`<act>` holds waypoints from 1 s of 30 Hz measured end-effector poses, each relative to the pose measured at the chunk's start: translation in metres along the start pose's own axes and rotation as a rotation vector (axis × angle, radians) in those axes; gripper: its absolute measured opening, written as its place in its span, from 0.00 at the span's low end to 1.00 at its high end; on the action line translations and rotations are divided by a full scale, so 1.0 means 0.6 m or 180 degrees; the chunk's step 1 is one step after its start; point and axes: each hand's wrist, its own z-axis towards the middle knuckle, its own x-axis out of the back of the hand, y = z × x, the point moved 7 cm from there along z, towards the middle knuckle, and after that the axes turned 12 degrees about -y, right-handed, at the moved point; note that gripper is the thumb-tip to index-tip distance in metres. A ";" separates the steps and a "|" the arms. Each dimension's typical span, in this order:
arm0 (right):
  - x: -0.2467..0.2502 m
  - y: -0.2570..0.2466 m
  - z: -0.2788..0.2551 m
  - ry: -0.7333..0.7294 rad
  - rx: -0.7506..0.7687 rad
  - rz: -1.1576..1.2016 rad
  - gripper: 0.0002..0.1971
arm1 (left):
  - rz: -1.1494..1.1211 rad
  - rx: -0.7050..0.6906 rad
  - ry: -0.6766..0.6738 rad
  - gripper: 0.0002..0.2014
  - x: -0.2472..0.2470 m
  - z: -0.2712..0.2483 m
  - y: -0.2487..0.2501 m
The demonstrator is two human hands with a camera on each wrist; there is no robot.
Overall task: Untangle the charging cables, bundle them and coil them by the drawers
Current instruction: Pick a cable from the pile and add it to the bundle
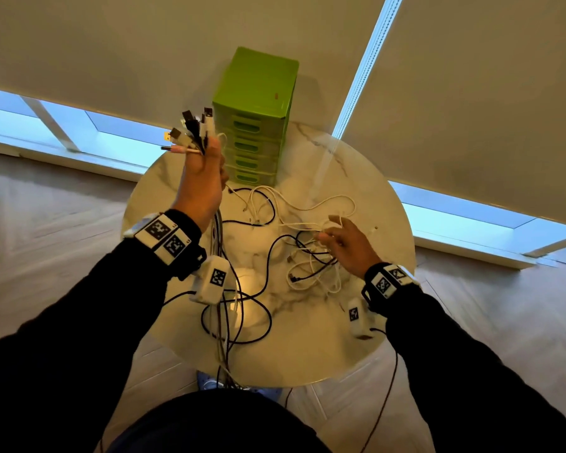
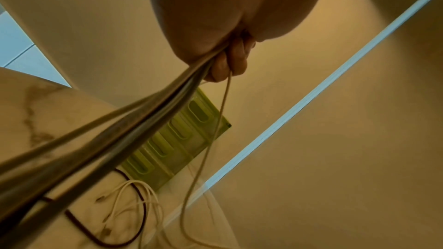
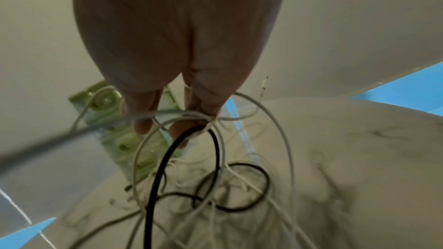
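— So, what surrounds the work?

— Green drawers (image 1: 252, 125) stand at the far edge of a round marble table (image 1: 356, 322), just in front of pale roller blinds (image 1: 471, 93). Strips of window (image 1: 118, 138) show under the blinds. A dark thin lead (image 1: 386, 397) hangs off the table's near right side, past the right sleeve. Both wrists carry marker-printed bands.

— What does each view add?

— Only the head view shows the plug ends (image 1: 193, 132), black, white and one pink, fanned out above the left hand (image 1: 201, 188), which is raised left of the drawers. The left wrist view shows from below that hand's fingers (image 2: 230, 63) curled tight round the cable bundle (image 2: 120, 139), its strands running taut toward the lens, with one thin cable hanging loose beside them. The right wrist view shows the right hand (image 3: 177, 44) low over the table, its fingertips (image 3: 184, 132) hooked round a black loop and several white strands; the head view shows that grip less clearly.

— And the charging cables (image 1: 307, 250) themselves?

— Black and white, thin, lying in crossed loops across the middle and right of the table, between the drawers and the right hand. The gathered strands drop from the left hand past the table's near edge.
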 end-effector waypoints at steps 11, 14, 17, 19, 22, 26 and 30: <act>0.005 -0.085 -0.001 -0.0270 0.0625 -0.0279 0.21 | 0.0815 0.0267 -0.0930 0.11 -0.112 -0.063 -0.073; 0.008 -0.041 0.003 -0.0055 -0.0070 -0.0254 0.25 | 0.0650 0.0245 -0.1051 0.10 -0.113 -0.066 -0.064; -0.003 -0.041 0.003 -0.0071 -0.0083 -0.0337 0.27 | 0.0586 0.0202 -0.1069 0.13 -0.111 -0.067 -0.051; -0.031 -0.051 0.004 -0.0484 -0.0127 -0.0481 0.30 | 0.0506 0.0221 -0.1021 0.12 -0.108 -0.067 -0.043; -0.074 -0.040 0.007 -0.1026 -0.0575 -0.1014 0.35 | 0.0368 0.0236 -0.0951 0.04 -0.100 -0.059 -0.038; -0.055 -0.066 0.012 -0.0444 -0.0231 -0.1082 0.34 | 0.0308 0.0265 -0.0969 0.08 -0.086 -0.051 -0.044; -0.093 -0.093 0.018 -0.1587 0.0242 -0.0873 0.24 | 0.0296 0.0197 -0.0952 0.08 -0.076 -0.051 -0.036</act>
